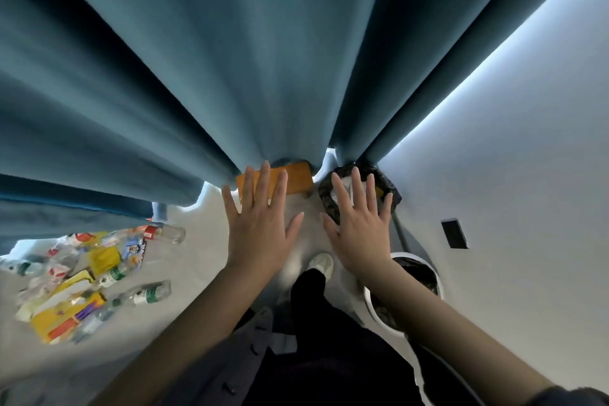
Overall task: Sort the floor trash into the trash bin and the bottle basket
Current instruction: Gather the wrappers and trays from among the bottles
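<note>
My left hand (258, 224) and my right hand (357, 224) are held out flat in front of me, fingers spread, holding nothing. Beyond the left fingers an orange basket (298, 180) sits on the floor by the curtain. Behind the right fingers stands a bin lined with a black bag (390, 189) holding some pale trash. A pile of floor trash (75, 277) lies at the lower left: plastic bottles (148, 293) and colourful wrappers.
Blue curtains (197, 59) fill the upper view and a white wall (527, 158) runs along the right. A white round bin with a dark liner (436, 277) stands under my right forearm. My white shoe (321, 262) is between the hands.
</note>
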### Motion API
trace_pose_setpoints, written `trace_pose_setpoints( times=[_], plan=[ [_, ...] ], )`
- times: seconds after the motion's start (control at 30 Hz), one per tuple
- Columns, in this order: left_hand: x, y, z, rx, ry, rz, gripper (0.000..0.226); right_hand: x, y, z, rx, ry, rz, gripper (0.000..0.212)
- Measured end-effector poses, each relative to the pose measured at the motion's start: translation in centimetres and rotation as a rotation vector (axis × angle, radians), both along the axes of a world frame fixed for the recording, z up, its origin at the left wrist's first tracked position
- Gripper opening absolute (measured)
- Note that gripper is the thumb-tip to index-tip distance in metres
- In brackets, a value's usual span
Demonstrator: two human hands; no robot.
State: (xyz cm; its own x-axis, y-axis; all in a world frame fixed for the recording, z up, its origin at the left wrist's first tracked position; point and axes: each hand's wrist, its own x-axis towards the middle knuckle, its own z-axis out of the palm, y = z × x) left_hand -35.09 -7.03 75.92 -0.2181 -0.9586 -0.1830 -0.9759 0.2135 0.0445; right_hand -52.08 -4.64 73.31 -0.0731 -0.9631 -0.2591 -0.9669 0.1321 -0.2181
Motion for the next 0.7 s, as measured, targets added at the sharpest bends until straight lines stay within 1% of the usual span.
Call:
trace_pose_setpoints(
  times=[0.13, 0.37, 0.47, 0.63, 0.7],
  plan=[
    [4.8, 1.6, 2.1, -0.032, 0.020, 0.110, 0.070, 3.7, 0.3, 1.5, -0.032, 0.020, 0.057, 0.067],
    [14.9, 4.8, 5.5, -0.170, 0.095, 0.227, 0.064, 13.0, -0.3, 6.0, -0.193, 0.087, 0.134, 0.064],
    [19.7, 6.8, 6.4, -0.220, 0.087, 0.266, 0.064, 17.9, 0.0, 7.7, -0.251, 0.067, 0.157, 0.066],
    [27.7, 9.6, 7.0, -0.241, 0.073, 0.367, 0.064, 26.3, 0.9, 9.4, -0.315, 0.006, 0.211, 0.067],
    [30.4, 10.8, 7.2, -0.244, 0.084, 0.420, 0.067, 29.2, 1.4, 9.7, -0.321, -0.018, 0.246, 0.067]
  ],
)
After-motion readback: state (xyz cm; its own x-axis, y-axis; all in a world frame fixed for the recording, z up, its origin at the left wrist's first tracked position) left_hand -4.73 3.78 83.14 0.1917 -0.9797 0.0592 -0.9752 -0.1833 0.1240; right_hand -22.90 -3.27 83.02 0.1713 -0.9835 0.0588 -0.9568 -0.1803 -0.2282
